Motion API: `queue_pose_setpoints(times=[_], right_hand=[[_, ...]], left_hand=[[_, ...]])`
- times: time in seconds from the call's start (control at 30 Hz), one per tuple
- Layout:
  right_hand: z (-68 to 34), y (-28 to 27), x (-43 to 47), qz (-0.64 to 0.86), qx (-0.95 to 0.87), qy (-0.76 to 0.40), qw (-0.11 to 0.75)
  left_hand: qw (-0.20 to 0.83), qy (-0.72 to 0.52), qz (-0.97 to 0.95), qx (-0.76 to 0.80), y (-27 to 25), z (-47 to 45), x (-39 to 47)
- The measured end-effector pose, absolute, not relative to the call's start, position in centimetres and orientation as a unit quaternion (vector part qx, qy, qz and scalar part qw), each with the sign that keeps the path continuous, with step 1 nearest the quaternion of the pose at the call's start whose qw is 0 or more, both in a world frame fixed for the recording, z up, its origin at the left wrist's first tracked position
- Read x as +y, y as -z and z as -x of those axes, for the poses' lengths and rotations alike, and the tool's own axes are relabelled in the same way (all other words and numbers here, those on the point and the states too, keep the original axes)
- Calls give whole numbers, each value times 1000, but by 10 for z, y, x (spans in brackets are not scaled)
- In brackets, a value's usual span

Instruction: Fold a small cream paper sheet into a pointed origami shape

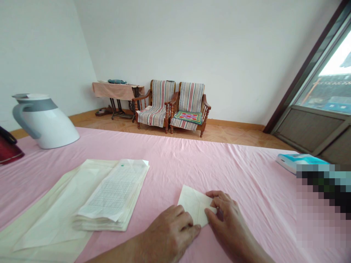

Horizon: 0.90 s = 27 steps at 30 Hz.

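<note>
A small piece of folded cream paper (194,204) lies on the pink cloth in front of me, with faint crease lines on it. My left hand (171,230) is closed at its lower left edge, fingers curled and thumb by the bottom corner. On the right edge, my right hand (226,215) pinches the paper between thumb and fingers. To the left sits a stack of folded sheets (109,193), its top one printed with a grid and a small green mark. Larger loose cream sheets (60,208) lie beneath and beside that stack.
A white and grey jug (56,124) stands at the back left, with a red container (9,149) partly in view beside it. A blue and white packet (290,160) is at the far right, by a pixelated patch. Beyond the pink tablecloth (192,153) are two wooden armchairs (190,98).
</note>
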State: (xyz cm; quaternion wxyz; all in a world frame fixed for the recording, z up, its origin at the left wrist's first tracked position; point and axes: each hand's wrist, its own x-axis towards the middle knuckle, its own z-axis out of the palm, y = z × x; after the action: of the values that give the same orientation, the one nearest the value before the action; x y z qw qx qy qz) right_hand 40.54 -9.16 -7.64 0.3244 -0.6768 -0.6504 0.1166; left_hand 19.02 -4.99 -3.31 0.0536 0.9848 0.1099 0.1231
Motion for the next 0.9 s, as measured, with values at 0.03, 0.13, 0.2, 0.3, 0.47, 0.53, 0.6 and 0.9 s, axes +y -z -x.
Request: queue_pose_setpoints(times=[0.03,0.13,0.2,0.3,0.47,0.53,0.6,0.9], right_hand=[[-405,76,-91,677,-651,-114,324],[-405,78,-91,675,-654,-101,327],[-406,80,-91,672,-656,-90,331],[-407,83,-92,670,-659,-72,334],[-408,84,-92,669,-665,-51,329],[-407,83,-92,669,-666,-50,325],[-406,83,-93,670,-667,-49,322],[-412,78,-100,645,-676,76,349]], left_hand=[[56,-124,-985,108,33,-190,-50],[65,-130,-984,99,33,-190,-49],[72,-131,-984,97,34,-190,-48],[75,-139,-983,99,35,-189,-48],[77,-154,-981,91,36,-190,-47],[76,-151,-982,87,36,-190,-46],[75,-150,-982,84,36,-191,-46],[83,-166,-980,69,35,-191,-46]])
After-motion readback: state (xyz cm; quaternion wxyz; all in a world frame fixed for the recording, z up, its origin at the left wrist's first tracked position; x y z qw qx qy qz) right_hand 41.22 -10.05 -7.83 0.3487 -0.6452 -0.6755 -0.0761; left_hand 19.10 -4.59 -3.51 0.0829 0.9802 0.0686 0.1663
